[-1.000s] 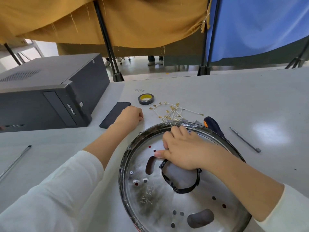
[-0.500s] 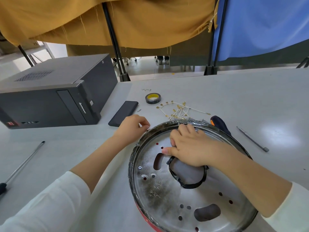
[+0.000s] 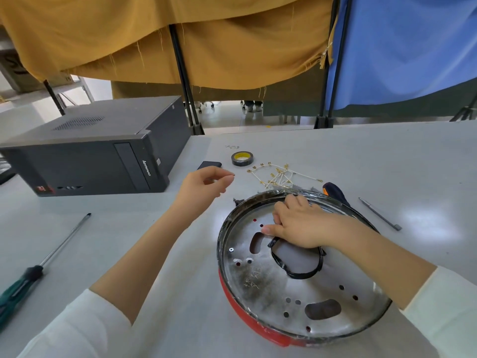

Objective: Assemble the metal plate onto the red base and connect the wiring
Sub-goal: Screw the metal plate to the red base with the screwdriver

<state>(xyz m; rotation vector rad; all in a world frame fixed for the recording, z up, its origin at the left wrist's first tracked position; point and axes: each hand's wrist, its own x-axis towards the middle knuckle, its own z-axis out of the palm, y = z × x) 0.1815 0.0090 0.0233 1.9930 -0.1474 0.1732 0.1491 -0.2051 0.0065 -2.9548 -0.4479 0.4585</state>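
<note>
**Plate seated on red base, one screw in, the left hand bringing something small**

Your right hand (image 3: 300, 226) rests on the metal plate (image 3: 296, 282), fingers laid loosely curled over its far side and grasping nothing, steadying it on the red base (image 3: 260, 332). The base shows only as a red rim under the plate's near edge. Your left hand (image 3: 206, 183) hovers above the surface (image 3: 167, 280), off to the left of the right hand, thumb and forefinger drawn together as if pinching something tiny; whether a screw sits in that grip cannot be told.

The step in hand looks like fastening the plate. One cross-head screw (image 3: 231, 249) is already in, just left of your right thumb, while several other holes show red or dark and open. The next move likely calls for bringing the left hand over an open hole near the right hand and setting the fastener straight.

The plate is a dull, scuffed disc, rimmed in black tape, with a taped central opening below your right palm. The wires (image 3: 273, 174) with brass terminals lie loose just beyond the right hand, unconnected, next to a roll of tape (image 3: 242, 158). A green-handled screwdriver (image 3: 38, 270) waits well to the left of both hands
</note>
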